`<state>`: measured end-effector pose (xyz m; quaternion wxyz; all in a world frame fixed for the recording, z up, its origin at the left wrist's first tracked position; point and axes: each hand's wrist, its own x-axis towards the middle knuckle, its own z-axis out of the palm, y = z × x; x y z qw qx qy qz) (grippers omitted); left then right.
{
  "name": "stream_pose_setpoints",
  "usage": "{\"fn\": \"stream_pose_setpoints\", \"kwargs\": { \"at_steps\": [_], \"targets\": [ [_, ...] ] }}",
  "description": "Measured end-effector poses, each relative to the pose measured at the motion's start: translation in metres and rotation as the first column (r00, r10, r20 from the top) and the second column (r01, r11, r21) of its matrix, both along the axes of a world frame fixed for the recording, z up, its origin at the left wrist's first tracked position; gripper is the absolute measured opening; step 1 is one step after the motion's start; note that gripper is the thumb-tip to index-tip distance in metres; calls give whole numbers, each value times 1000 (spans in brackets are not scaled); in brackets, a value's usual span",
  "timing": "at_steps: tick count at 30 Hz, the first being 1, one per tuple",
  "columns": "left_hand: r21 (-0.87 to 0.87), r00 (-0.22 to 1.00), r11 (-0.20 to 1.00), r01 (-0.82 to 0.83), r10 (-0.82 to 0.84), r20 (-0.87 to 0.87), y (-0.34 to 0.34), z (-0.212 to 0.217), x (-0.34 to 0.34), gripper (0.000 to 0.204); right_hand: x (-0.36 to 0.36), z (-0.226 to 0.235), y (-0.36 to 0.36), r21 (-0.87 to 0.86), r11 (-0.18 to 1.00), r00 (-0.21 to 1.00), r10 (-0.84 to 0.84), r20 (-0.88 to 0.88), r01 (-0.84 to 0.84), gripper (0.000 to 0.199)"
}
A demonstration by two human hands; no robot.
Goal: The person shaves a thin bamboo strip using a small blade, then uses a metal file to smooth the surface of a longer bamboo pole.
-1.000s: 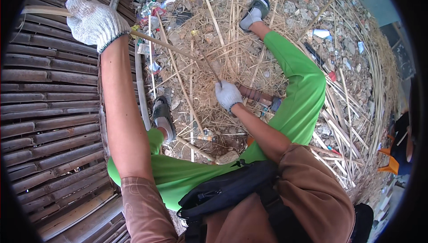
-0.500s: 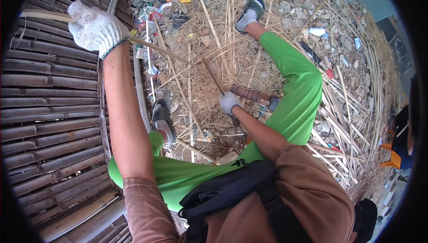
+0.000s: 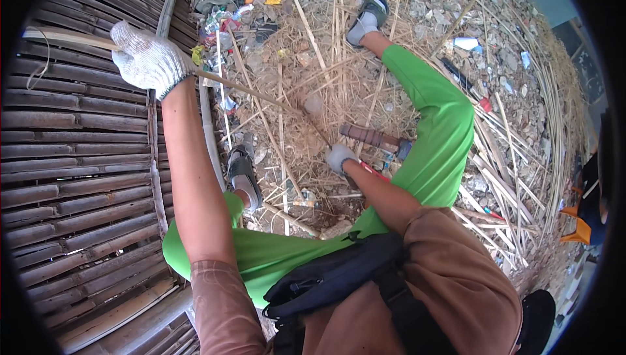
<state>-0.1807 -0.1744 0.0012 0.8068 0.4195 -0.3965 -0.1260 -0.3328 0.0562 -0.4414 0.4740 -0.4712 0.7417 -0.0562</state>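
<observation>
Our left hand (image 3: 149, 60) is closed on a long bamboo strip (image 3: 261, 94); our right hand (image 3: 340, 157) grips its far end. Beyond that grip, the strip could snap or slip and whip back.

Woven bamboo panel (image 3: 72, 159) fills the left of the frame, the gloved left hand (image 3: 147, 61) at upper left on a bamboo strip (image 3: 261, 94) running right toward centre. Right hand (image 3: 340, 157) sits centre, straw litter (image 3: 306, 74) above it, a knife (image 3: 372, 137) just right.

Single head-worn fisheye, looking steeply down from close above lap, legs, straw-littered ground (image 3: 306, 94); edges bent.
</observation>
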Motion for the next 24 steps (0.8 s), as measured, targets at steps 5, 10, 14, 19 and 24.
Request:
{"fn": "stream_pose_setpoints", "kwargs": {
  "at_steps": [5,10,14,19,24],
  "targets": [
    [-115,980,979,170,-180,-80,-17,9,19,30,-13,6,4,-97,995,1000,-6,-30,3,51],
    [-12,952,960,279,-279,-126,47,76,12,36,-14,37,7,-155,986,998,-66,22,68,51],
    [-97,928,971,217,-236,-288,27,60,13,29,-20,43,2,-143,944,949,-278,149,298,50],
    [-121,961,986,112,-138,-239,0,5,44,30,-22,55,7,-292,913,958,-284,42,284,49],
    [-42,938,973,228,-231,-259,36,51,55,31,-22,70,-9,-327,908,964,-232,133,263,49]
  ]
}}
